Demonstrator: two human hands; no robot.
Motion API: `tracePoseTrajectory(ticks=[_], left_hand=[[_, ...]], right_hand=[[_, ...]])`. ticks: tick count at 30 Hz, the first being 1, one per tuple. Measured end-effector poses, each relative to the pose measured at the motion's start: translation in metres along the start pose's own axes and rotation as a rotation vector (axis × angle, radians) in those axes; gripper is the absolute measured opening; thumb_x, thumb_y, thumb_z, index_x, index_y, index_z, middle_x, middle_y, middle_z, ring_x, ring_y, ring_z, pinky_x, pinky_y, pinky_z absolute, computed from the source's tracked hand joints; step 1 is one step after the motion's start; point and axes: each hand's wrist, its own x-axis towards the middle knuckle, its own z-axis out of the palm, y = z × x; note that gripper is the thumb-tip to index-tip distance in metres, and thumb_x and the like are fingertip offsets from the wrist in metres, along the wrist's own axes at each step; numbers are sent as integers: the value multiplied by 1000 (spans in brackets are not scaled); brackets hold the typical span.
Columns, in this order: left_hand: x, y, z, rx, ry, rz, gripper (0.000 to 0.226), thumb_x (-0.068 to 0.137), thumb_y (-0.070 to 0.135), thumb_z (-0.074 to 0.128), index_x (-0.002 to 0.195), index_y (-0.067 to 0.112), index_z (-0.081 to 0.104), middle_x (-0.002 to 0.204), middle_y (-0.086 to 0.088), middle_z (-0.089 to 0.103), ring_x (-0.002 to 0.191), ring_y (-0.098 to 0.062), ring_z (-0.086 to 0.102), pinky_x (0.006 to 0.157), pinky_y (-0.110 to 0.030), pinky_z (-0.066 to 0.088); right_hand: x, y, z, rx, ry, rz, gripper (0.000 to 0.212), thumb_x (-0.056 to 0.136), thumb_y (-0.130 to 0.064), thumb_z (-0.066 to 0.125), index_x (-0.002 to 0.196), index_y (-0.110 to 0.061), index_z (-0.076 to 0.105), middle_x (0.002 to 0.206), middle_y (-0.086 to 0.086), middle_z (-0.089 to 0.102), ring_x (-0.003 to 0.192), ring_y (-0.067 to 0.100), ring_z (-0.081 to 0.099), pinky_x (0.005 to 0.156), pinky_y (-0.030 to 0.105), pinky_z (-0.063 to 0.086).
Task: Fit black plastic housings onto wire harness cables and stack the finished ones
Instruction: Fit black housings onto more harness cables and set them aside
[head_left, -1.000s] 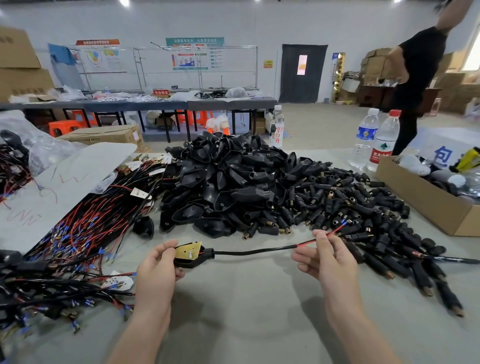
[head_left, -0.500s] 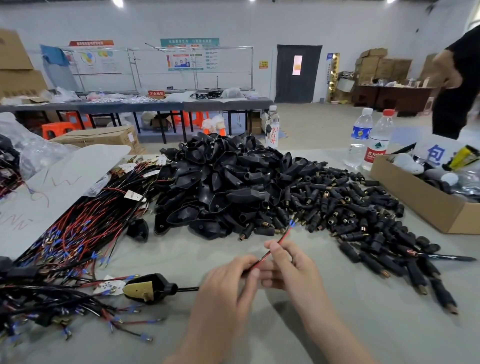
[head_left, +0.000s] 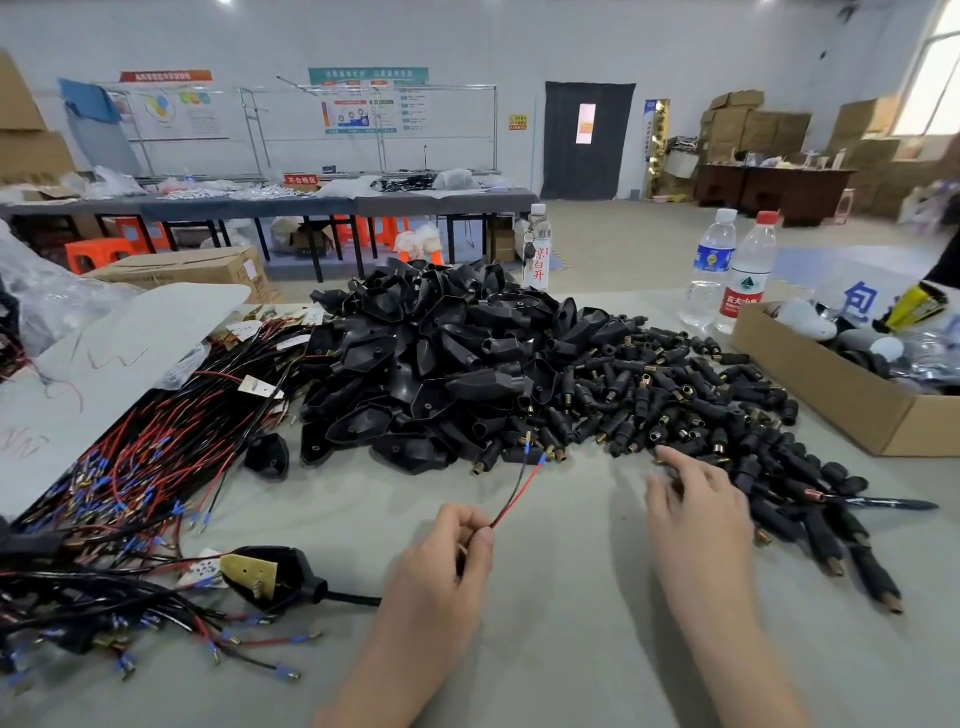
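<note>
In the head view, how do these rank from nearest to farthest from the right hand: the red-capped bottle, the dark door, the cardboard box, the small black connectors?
1. small black connectors, just ahead of the fingers of the right hand.
2. cardboard box, to the right on the table.
3. red-capped bottle, beyond the box, near the table's far edge.
4. dark door, across the room.

A big pile of black housings (head_left: 426, 364) sits in the middle of the worktop (head_left: 571, 623). Right of it lie lots of small black plugs (head_left: 701, 410) with gold ends. On the left is a messy bunch of red and black wires (head_left: 130, 457) with blue tips. One cable (head_left: 511, 493) has a fitted housing (head_left: 280, 577) lying on the worktop, gold plate showing. The left hand (head_left: 441, 566) pinches its thin end
</note>
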Motion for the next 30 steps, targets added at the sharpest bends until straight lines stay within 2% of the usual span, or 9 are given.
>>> tracePoseTrajectory(ticks=[4, 8, 12, 14, 17, 19, 21, 24, 30], left_hand=[[-2, 6, -1, -27, -35, 16, 8, 94, 37, 50, 88, 33, 49, 52, 13, 43, 50, -8, 38, 56, -27, 30], [-3, 6, -2, -13, -43, 9, 25, 97, 45, 52, 81, 25, 49, 50, 11, 37, 52, -12, 33, 56, -32, 28], [-4, 5, -4, -31, -60, -1, 29, 98, 49, 48, 82, 25, 51, 52, 11, 42, 52, -11, 37, 57, -33, 32], [-3, 7, -4, -32, -40, 12, 32, 94, 54, 42, 83, 25, 50, 49, 12, 43, 49, -8, 37, 57, -32, 32], [-2, 9, -4, -12, 39, 19, 32, 94, 52, 39, 83, 25, 49, 48, 9, 41, 47, -9, 37, 54, -31, 29], [-1, 8, -5, 4, 99, 16, 31, 95, 50, 40, 83, 24, 51, 48, 7, 39, 46, -10, 35, 52, -30, 28], [0, 7, -6, 14, 141, 4, 28, 98, 47, 43, 84, 25, 52, 48, 8, 40, 45, -10, 35, 49, -25, 25], [-1, 7, -6, 24, 148, -4, 24, 100, 43, 47, 84, 26, 53, 47, 9, 40, 45, -9, 35, 48, -24, 26], [0, 8, -5, 56, 118, 23, 30, 97, 49, 42, 82, 25, 50, 48, 10, 41, 45, -10, 36, 50, -24, 25]], right_hand=[[0, 13, -1, -392, -130, 20, 48, 101, -29, 48, 148, -21, 42, 144, 8, 51, 136, 29, 40, 115, 40, 24], [2, 12, -1, -395, -139, -28, 42, 100, -30, 52, 142, -24, 48, 131, 5, 59, 129, 28, 45, 112, 38, 26], [1, 14, 4, -380, -210, -72, 41, 99, -24, 58, 139, -20, 52, 126, 7, 62, 127, 30, 44, 111, 38, 29], [0, 7, 7, -132, -270, -110, 38, 98, -15, 59, 136, -18, 56, 122, 5, 63, 121, 27, 50, 104, 37, 37], [-5, -8, 9, 282, -359, -98, 31, 97, -8, 61, 122, -27, 65, 115, -11, 65, 109, 4, 59, 91, 17, 42], [-7, -16, 10, 480, -416, 5, 30, 97, -5, 60, 110, -32, 68, 108, -12, 69, 98, -5, 64, 87, 9, 46], [-8, -23, 12, 799, -470, 208, 26, 99, -2, 57, 107, -24, 68, 102, -3, 72, 93, 5, 72, 88, 17, 55], [-8, -32, 10, 1325, -545, 528, 12, 99, 1, 50, 105, -1, 61, 99, 17, 73, 91, 21, 75, 80, 28, 61], [-8, -37, 5, 1622, -609, 685, 31, 89, -10, 56, 117, 3, 58, 113, 19, 69, 99, 23, 74, 72, 31, 63]])
